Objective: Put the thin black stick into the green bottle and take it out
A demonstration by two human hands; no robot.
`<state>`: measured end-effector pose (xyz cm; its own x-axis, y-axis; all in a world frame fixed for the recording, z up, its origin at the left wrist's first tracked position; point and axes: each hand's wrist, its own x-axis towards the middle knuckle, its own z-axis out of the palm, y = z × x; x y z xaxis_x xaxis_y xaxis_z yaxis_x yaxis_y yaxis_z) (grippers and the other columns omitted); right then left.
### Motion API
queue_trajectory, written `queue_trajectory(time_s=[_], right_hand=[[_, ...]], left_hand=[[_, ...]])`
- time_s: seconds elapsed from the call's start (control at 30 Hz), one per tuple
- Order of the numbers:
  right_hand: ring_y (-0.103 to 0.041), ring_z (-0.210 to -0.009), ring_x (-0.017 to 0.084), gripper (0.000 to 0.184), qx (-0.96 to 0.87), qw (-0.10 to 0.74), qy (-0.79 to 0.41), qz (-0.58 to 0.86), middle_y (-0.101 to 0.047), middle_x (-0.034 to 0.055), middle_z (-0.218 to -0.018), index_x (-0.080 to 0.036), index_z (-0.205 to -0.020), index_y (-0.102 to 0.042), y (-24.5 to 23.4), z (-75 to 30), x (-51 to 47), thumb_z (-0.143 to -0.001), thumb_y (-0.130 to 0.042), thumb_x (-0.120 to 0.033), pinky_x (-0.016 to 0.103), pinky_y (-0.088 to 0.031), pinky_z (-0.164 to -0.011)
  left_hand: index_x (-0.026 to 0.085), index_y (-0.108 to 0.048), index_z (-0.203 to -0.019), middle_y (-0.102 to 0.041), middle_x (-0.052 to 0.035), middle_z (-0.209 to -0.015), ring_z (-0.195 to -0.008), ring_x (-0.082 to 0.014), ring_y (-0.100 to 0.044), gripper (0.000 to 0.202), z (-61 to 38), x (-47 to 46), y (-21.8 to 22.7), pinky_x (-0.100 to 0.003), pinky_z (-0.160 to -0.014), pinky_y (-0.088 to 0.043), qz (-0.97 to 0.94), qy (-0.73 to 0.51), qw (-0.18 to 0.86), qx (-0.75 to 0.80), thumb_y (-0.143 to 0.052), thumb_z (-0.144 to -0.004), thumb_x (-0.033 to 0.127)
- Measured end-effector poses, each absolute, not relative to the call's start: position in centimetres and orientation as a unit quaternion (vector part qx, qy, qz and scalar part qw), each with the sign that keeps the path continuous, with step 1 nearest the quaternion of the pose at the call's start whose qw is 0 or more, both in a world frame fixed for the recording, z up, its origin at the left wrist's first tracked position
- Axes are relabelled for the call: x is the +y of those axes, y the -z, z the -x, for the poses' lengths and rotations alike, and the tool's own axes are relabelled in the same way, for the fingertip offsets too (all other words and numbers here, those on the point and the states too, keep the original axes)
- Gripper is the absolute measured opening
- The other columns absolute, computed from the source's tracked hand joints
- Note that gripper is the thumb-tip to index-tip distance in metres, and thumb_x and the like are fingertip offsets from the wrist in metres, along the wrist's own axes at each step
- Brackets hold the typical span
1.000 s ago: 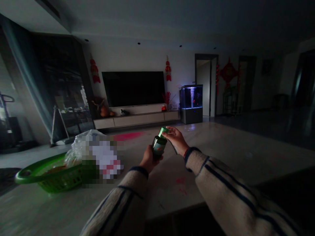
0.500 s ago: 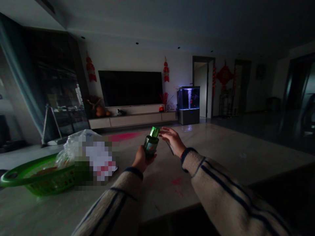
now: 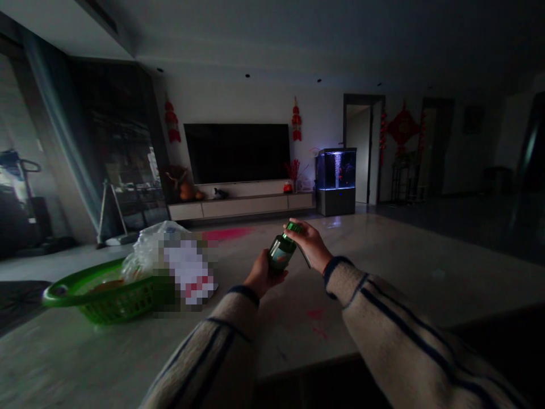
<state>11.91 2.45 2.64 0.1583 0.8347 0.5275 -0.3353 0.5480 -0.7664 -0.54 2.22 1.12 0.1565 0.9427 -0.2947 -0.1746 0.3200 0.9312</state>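
A dark green bottle [image 3: 281,253] with a pale label is held up above the table, its top tilted to the right. My left hand [image 3: 261,275] is closed around its lower part. At the top, the fingers of my right hand [image 3: 313,243] are closed on the shiny green cap [image 3: 293,228]. The cap sits on the bottle's neck, partly covered by my fingers. Below my right palm shows a thin dark strip with a light edge, which I cannot make out.
On the pale table [image 3: 383,261], to the left, stands a green plastic basket [image 3: 114,304] with a clear plastic bag [image 3: 147,250] in it. A blurred white packet [image 3: 189,267] leans at its right side. Beyond are a television [image 3: 238,152] and a lit aquarium [image 3: 336,170].
My right hand has closed on the bottle's cap, from beside it before. The bottle now tilts further to the right. The whole view has shifted, with the room appearing further right.
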Motion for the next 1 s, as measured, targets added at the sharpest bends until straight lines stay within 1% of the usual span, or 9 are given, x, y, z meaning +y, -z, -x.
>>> queue_trajectory(time_s=[0.2, 0.33, 0.4, 0.5, 0.6, 0.7, 0.83, 1.0], right_hand=[[-0.06, -0.079, 0.014, 0.05, -0.496, 0.716, -0.421, 0.253, -0.063, 0.0021, -0.088, -0.018, -0.095, -0.054, -2.3, -12.2, 3.1, -0.051, -0.074, -0.028, 0.029, -0.046, -0.077], [-0.06, -0.073, 0.013, 0.049, -0.471, 0.717, -0.447, 0.252, -0.063, -0.0005, -0.08, -0.019, -0.096, -0.049, -2.5, -12.4, 2.9, -0.051, -0.071, -0.021, 0.029, -0.046, -0.073], [-0.061, -0.073, 0.014, 0.045, -0.45, 0.725, -0.456, 0.251, -0.063, -0.001, -0.078, -0.019, -0.094, -0.047, -2.6, -12.6, 2.9, -0.053, -0.065, -0.017, 0.029, -0.045, -0.072], [-0.062, -0.076, 0.016, 0.035, -0.434, 0.732, -0.461, 0.252, -0.063, -0.0001, -0.078, -0.019, -0.088, -0.047, -2.5, -12.9, 3.3, -0.055, -0.056, -0.016, 0.03, -0.043, -0.071], [-0.062, -0.075, 0.016, 0.031, -0.444, 0.717, -0.472, 0.257, -0.064, 0.0, -0.079, -0.019, -0.087, -0.047, -2.4, -13.1, 3.7, -0.056, -0.053, -0.017, 0.029, -0.043, -0.068], [-0.061, -0.071, 0.014, 0.031, -0.448, 0.701, -0.491, 0.257, -0.063, -0.0015, -0.079, -0.02, -0.088, -0.048, -2.3, -13.0, 3.7, -0.057, -0.055, -0.018, 0.026, -0.042, -0.064], [-0.059, -0.067, 0.012, 0.033, -0.442, 0.699, -0.501, 0.255, -0.06, -0.004, -0.073, -0.021, -0.09, -0.051, -2.4, -12.9, 3.5, -0.058, -0.059, -0.021, 0.025, -0.043, -0.065], [-0.058, -0.075, 0.011, 0.038, -0.474, 0.693, -0.482, 0.25, -0.061, -0.0022, -0.083, -0.02, -0.094, -0.054, -2.5, -12.7, 3.0, -0.057, -0.065, -0.024, 0.025, -0.043, -0.072]], left_hand=[[0.012, -0.053, -0.092, -0.059, -0.0065, -0.064, -0.042, -0.0133, -0.054, 0.045, 1.0, 2.5, -1.2, -0.021, -0.033, -0.039, -0.379, -0.442, 0.659, 0.476, -0.021, -0.085, 0.043], [0.011, -0.053, -0.093, -0.058, -0.0067, -0.063, -0.043, -0.0137, -0.054, 0.046, 1.3, 2.8, -1.1, -0.02, -0.033, -0.038, -0.374, -0.454, 0.658, 0.47, -0.02, -0.085, 0.042], [0.01, -0.053, -0.092, -0.058, -0.0071, -0.063, -0.042, -0.0135, -0.054, 0.046, 1.4, 2.9, -1.1, -0.021, -0.034, -0.038, -0.374, -0.457, 0.657, 0.469, -0.02, -0.085, 0.042], [0.01, -0.054, -0.092, -0.059, -0.0078, -0.064, -0.042, -0.0134, -0.053, 0.045, 1.6, 2.9, -1.2, -0.021, -0.035, -0.038, -0.372, -0.462, 0.653, 0.471, -0.022, -0.085, 0.041], [0.011, -0.053, -0.093, -0.059, -0.0072, -0.063, -0.042, -0.0134, -0.053, 0.044, 1.6, 3.0, -1.2, -0.021, -0.036, -0.039, -0.368, -0.467, 0.647, 0.477, -0.022, -0.085, 0.041], [0.012, -0.053, -0.091, -0.058, -0.0061, -0.062, -0.042, -0.013, -0.052, 0.043, 1.6, 3.0, -1.1, -0.022, -0.037, -0.041, -0.37, -0.463, 0.646, 0.481, -0.022, -0.084, 0.042], [0.012, -0.054, -0.089, -0.058, -0.0057, -0.063, -0.042, -0.0128, -0.053, 0.045, 1.6, 3.1, -0.9, -0.021, -0.035, -0.039, -0.388, -0.449, 0.643, 0.484, -0.021, -0.085, 0.042], [0.011, -0.053, -0.091, -0.058, -0.0067, -0.063, -0.042, -0.0138, -0.053, 0.046, 1.5, 3.3, -0.7, -0.022, -0.036, -0.04, -0.387, -0.444, 0.642, 0.492, -0.022, -0.085, 0.043]])
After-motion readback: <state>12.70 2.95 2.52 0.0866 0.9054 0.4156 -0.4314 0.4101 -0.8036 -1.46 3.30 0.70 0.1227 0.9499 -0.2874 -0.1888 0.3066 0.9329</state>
